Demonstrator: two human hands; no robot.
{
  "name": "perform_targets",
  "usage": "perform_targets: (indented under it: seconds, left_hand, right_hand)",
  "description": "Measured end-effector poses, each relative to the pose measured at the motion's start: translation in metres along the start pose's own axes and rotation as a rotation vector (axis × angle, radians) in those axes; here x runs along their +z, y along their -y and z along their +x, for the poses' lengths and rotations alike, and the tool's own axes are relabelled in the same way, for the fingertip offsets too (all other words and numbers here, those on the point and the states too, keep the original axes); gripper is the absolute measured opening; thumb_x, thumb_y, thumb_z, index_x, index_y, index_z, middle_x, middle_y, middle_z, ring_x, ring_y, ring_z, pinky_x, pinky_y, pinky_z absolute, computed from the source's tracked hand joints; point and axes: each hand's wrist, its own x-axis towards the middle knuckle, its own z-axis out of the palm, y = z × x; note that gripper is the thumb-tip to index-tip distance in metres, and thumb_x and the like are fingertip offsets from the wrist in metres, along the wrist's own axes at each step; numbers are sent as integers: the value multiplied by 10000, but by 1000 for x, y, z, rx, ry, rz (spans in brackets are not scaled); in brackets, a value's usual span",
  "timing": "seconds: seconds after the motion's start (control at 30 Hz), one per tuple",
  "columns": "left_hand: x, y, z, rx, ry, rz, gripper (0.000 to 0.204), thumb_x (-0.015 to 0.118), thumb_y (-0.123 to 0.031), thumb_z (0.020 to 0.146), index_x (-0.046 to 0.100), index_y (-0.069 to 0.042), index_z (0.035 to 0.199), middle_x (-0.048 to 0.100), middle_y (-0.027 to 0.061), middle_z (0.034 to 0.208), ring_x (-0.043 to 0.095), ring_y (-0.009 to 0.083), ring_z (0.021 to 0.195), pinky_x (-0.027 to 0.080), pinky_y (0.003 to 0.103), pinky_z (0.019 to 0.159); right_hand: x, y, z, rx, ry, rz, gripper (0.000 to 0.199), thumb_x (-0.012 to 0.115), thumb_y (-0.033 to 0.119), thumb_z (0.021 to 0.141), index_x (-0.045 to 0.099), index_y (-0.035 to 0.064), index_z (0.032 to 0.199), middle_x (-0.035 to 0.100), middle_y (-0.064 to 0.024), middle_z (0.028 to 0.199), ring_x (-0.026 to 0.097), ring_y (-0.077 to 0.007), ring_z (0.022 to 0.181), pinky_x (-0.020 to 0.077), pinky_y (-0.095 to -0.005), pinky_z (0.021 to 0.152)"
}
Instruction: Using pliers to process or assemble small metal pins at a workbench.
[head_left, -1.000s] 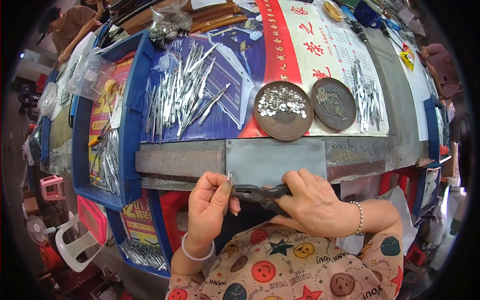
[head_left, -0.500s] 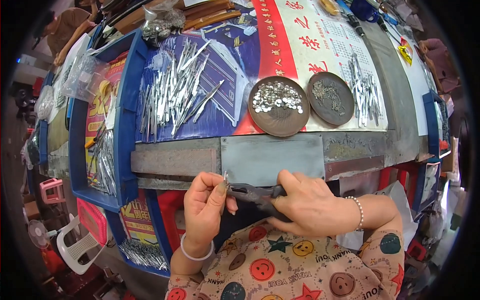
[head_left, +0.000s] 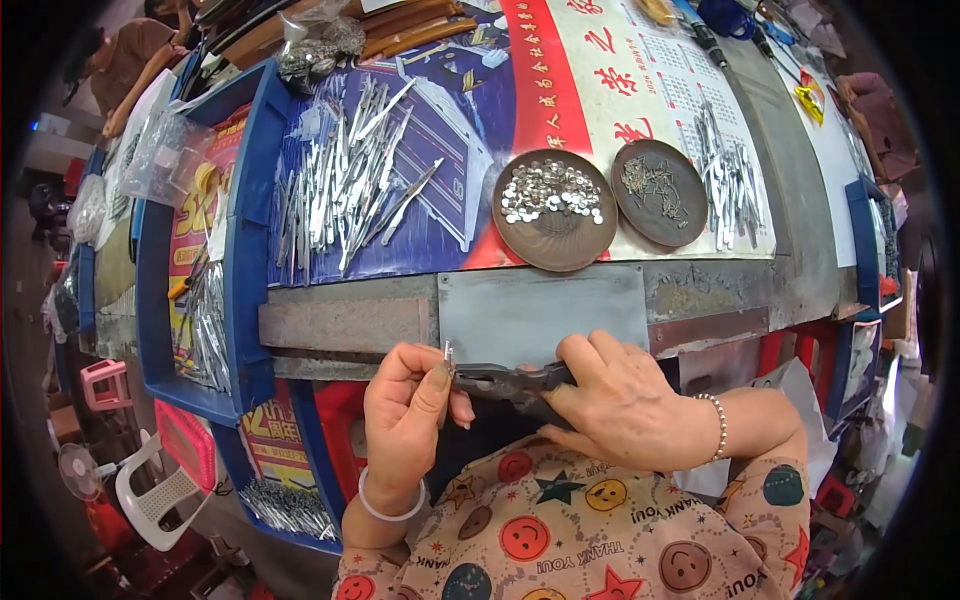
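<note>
At the near edge of the bench, my left hand [head_left: 405, 415] pinches a small shiny metal piece [head_left: 449, 352] upright between thumb and forefinger. My right hand [head_left: 625, 410] is closed round a dark, long hand tool [head_left: 515, 380], its far end reaching to the left fingertips. Shadow and the fingers hide its exact kind. Just beyond both hands lies a grey metal plate [head_left: 540, 310]. Behind that stand a brown dish of small silver discs [head_left: 552, 245] and a second brown dish with thin metal pins [head_left: 662, 228].
Slim metal blades [head_left: 345, 170] lie piled on a blue printed sheet at left, more [head_left: 728, 180] at right. A blue tray [head_left: 255, 330] with metal parts borders the left side. Other people sit beyond the bench; a white chair [head_left: 165, 490] stands at lower left.
The view has shifted slightly. The dark tool has tilted a little in my right hand, and that hand's fingers have lifted slightly. My left hand keeps its pinch on the metal piece.
</note>
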Motion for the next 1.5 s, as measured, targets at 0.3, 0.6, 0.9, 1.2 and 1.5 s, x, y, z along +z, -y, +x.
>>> perform_targets:
  seconds: [0.3,0.6,0.9,1.2,1.5]
  left_hand:
    - [-4,2,-1,3,18,80,67,549,-53,993,537,11,977,579,61,908,601,105,665,494,231,584]
    - [-3,7,-3,16,5,85,83,560,-55,992,553,22,1021,618,63,898,603,93,684,504,222,623]
    - [-29,1,-37,-74,6,15,270,545,-14,983,529,38,1247,617,56,1040,633,98,873,548,244,787]
    - [-146,11,-145,13,-643,191,133,548,-77,991,533,-3,1101,639,81,910,654,135,816,557,274,749]
    - [-243,60,-295,23,-1193,1046,91,640,-58,891,677,8,941,658,91,861,629,165,771,491,276,723]
  right_hand:
    - [2,2,1,-2,-6,-96,211,750,250,718,649,66,708,430,-95,846,498,-243,744,433,-341,559]
    - [-10,-17,6,165,533,985,366,690,310,845,691,103,1147,437,-69,865,553,-213,709,448,-346,659]
    - [4,3,-10,245,299,628,313,715,177,773,715,49,1059,534,-142,1040,600,-279,905,487,-335,813]
    - [17,31,5,229,344,531,218,667,66,714,701,2,920,523,-184,1017,605,-362,834,497,-374,754]
    - [42,62,34,41,448,492,194,685,94,738,680,-37,882,526,-238,1016,607,-395,837,507,-401,739]
